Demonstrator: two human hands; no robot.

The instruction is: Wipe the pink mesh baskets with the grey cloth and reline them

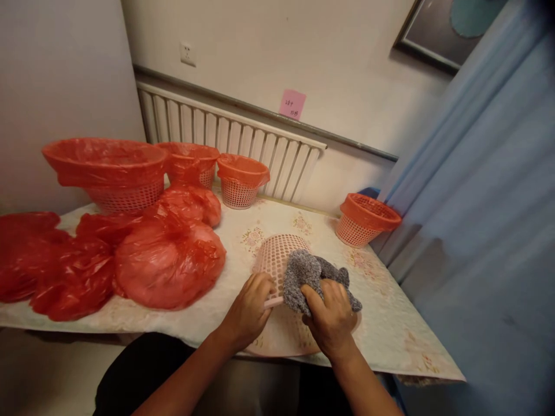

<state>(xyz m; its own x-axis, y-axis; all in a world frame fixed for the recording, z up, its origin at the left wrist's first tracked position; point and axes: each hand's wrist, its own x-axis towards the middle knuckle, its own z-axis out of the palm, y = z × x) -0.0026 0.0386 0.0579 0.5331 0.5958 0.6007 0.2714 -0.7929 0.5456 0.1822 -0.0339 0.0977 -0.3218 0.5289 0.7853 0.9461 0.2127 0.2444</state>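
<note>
A pale pink perforated plastic basket [277,254] lies tipped on its side near the table's front edge. My left hand [254,303] is closed on its rim, at the left of the opening. Bunched in my right hand [332,312] is a grey speckled cloth [301,277], its folds spilling past my fingers. The cloth lies against the right part of the basket and hides some of its wall. Whether the fingers under the cloth touch the basket, I cannot tell.
Baskets lined with red plastic bags, a large one [125,193] among them, stand along the back left; another lined basket [359,225] stands at the back right. Red bags [169,266] heap at the left on the floral tablecloth [403,329]. A blue curtain [472,202] hangs right, a radiator [243,138] behind.
</note>
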